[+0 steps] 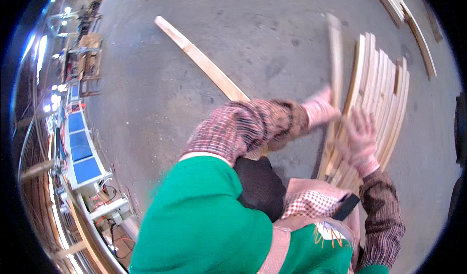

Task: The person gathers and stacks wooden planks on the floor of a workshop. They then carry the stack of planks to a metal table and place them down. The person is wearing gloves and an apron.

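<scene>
My left hand (321, 109), in a pale pink glove, reaches across to the right and is closed on a wooden strip (335, 50). The strip is smeared by motion and runs beside the left edge of a row of wooden strips (379, 86). These pale strips lie side by side on the floor, their far ends uneven. Over the near part of the row is my right hand (361, 140), gloved too, with its fingers spread. Whether its fingertips touch the wood, I cannot tell.
A single wooden strip (202, 57) lies slantwise on the grey floor (131, 89) at the left. More strips (418, 40) lie at the far right. A machine with blue panels (80, 145) stands along the left side, near a wooden bench (90, 60).
</scene>
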### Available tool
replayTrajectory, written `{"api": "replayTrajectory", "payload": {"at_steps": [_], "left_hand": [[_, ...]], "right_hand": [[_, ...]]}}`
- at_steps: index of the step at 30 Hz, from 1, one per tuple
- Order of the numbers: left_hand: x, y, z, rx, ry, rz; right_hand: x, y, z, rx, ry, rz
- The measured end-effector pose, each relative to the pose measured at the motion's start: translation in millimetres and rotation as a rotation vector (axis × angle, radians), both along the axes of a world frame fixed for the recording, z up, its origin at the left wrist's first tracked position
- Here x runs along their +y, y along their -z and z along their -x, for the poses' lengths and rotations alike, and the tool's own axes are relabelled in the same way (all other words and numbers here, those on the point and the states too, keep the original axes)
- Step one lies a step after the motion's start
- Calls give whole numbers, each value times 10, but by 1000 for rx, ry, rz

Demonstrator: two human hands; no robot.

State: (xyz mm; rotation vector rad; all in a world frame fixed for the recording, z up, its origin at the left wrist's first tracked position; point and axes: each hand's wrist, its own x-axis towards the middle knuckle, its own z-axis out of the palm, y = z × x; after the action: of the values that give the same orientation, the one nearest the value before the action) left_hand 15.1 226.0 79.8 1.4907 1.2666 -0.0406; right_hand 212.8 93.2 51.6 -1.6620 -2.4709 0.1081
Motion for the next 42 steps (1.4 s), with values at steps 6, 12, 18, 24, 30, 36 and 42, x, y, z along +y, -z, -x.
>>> {"api": "replayTrajectory", "payload": {"at_steps": [6,12,18,24,30,36,42], "left_hand": [[367,282,1029,500,-44,-710],[764,140,2467,932,-1015,-228],[651,427,2573,-54,-1252,-6],[-124,276,2130,-1191,-1138,441],[-363,162,2350,-812,-1430,321],[87,-22,3409,367,-1347,-593],[819,308,3879,932,-949,-532]], "right_hand": [[-2,-22,176,-244,-179,427],[21,3,171,-176,-121,430],[369,-617,550,183,215,680],[962,-1020,1475,255,196,1107],[886,-950,1686,-144,159,1085],[731,-566,1494,-296,-13,895],[761,-589,1641,-386,-67,915]]}}
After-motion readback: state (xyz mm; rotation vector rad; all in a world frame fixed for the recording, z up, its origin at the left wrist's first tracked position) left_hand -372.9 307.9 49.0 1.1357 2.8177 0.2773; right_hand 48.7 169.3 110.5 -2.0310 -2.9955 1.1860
